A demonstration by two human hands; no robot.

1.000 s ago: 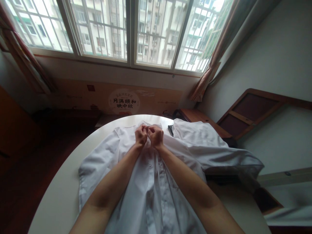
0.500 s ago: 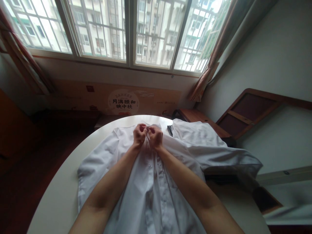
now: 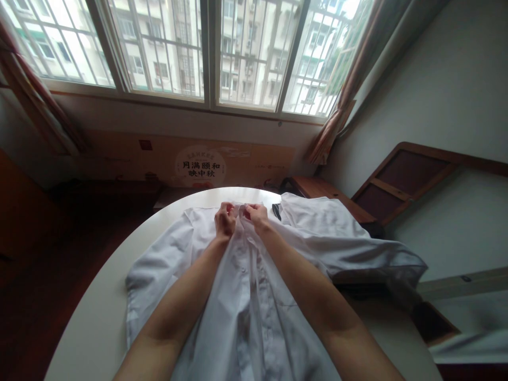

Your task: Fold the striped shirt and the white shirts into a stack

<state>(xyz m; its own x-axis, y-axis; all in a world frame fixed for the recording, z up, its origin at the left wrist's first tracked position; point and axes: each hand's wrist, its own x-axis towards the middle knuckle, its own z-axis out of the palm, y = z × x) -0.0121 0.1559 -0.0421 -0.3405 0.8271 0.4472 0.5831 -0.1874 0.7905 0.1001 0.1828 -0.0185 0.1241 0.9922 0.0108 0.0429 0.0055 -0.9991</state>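
White shirt (image 3: 246,296) lengthwise on table (image 3: 99,317), collar (image 3: 240,210) far | left hand (image 3: 224,222), right hand (image 3: 257,216) grip clamped on collar

We see a white round bench (image 3: 99,317). Behind it a barred window (image 3: 206,53) with apartment blocks outside, curtains (image 3: 345,90) at each side. Cardboard box (image 3: 198,164) with printed Chinese characters sits under the sill. Wooden furniture (image 3: 329,196) far right of the bench, a framed wooden panel (image 3: 413,174) leaning on the wall.
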